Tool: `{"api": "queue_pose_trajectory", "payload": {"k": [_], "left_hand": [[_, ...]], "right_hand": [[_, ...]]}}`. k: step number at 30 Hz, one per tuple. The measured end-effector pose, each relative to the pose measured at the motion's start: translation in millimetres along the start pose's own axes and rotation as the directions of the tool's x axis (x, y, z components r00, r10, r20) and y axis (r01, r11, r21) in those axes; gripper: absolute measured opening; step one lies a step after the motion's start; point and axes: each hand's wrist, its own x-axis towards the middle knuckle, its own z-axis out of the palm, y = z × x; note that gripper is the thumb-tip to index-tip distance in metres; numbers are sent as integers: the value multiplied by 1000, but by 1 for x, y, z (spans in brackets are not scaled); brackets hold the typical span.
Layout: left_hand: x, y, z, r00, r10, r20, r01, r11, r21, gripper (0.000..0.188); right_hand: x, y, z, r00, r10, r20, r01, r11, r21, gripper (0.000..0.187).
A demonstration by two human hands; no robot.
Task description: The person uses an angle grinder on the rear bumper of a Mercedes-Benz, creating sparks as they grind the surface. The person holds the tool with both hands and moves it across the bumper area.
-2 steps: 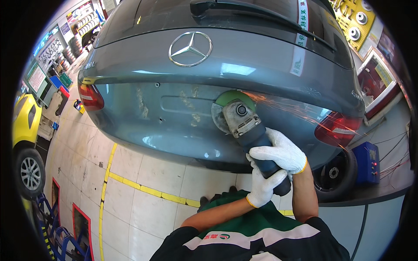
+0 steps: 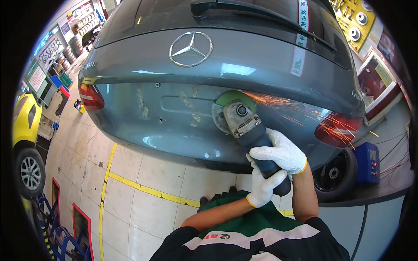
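Observation:
An angle grinder [image 2: 242, 119] with a dark body and a green disc [image 2: 233, 96] is held up against the recessed panel of a grey car's tailgate [image 2: 183, 104]. Orange sparks [image 2: 278, 103] stream from the disc toward the right tail light [image 2: 338, 129]. My right hand [image 2: 281, 152], in a white knit glove, is wrapped round the middle of the grinder's body. Lower down, my left hand [image 2: 264, 186], gloved the same way, grips its rear end. Left of the disc, rough beige patches [image 2: 187, 101] mark the panel.
A black wheel [image 2: 334, 173] and a blue box [image 2: 366, 162] with red lights are at the right by a grey bench. Yellow lines [image 2: 148, 190] cross the tiled floor. At far left stands a yellow car [image 2: 27, 117], with blue metal frames [image 2: 65, 237] below it.
The spark stream has grown denser and brighter, reaching past the right tail light. My hands and the grinder stay in the same place.

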Motion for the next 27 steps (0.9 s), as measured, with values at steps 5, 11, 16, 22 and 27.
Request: {"api": "queue_pose_trajectory", "payload": {"k": [5,11,16,22,27], "left_hand": [[1,6,1,1000,17,22,-17,1000,4,47],[0,9,2,1000,0,22,1,1000,-16,40],[0,11,1,1000,5,20,-5,1000,5,40],[1,6,-2,1000,8,30,-8,1000,14,39],[0,10,2,999,36,14,-36,999,-5,43]], "right_hand": [[1,4,-1,1000,-5,-5,5,1000,27,50],[2,5,-1,1000,-9,5,9,1000,13,51],[2,5,-1,1000,-4,8,3,1000,25,53],[3,6,-2,999,-30,20,29,999,20,52],[4,5,0,1000,10,7,-10,1000,11,52]]}}
